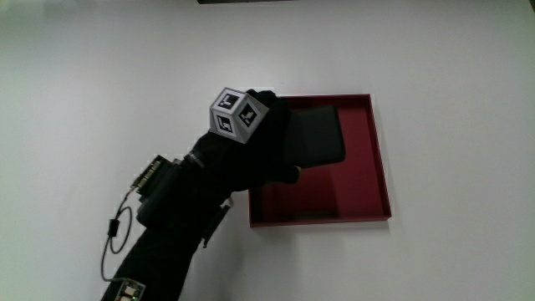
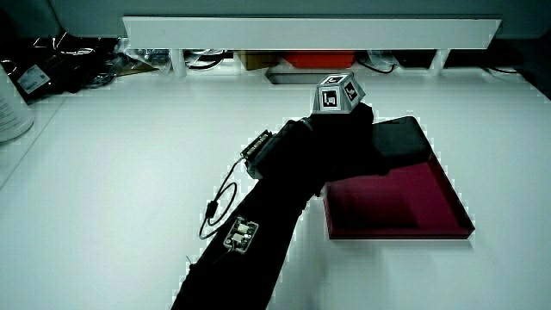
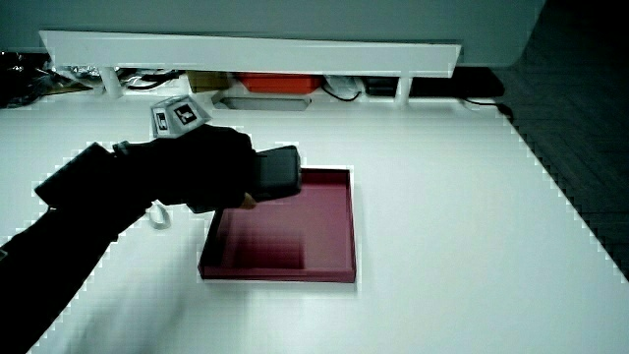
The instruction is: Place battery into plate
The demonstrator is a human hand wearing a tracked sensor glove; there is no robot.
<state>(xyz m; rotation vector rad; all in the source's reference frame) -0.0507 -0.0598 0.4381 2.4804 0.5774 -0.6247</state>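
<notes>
A flat black battery [image 1: 316, 135] [image 2: 401, 139] [image 3: 279, 172] is held over the dark red square plate [image 1: 359, 201] [image 2: 405, 202] [image 3: 295, 236], above the part of the plate farther from the person. The gloved hand [image 1: 267, 146] [image 2: 344, 138] [image 3: 221, 167], with a patterned cube on its back, is shut on the battery's edge. The hand covers one corner of the plate. I cannot tell whether the battery touches the plate's floor.
The plate lies on a white table [image 1: 100, 75]. A low white partition [image 2: 310, 33] [image 3: 246, 51] stands at the table's edge farthest from the person, with cables and boxes under it. A wire loop hangs from the forearm [image 1: 117, 230].
</notes>
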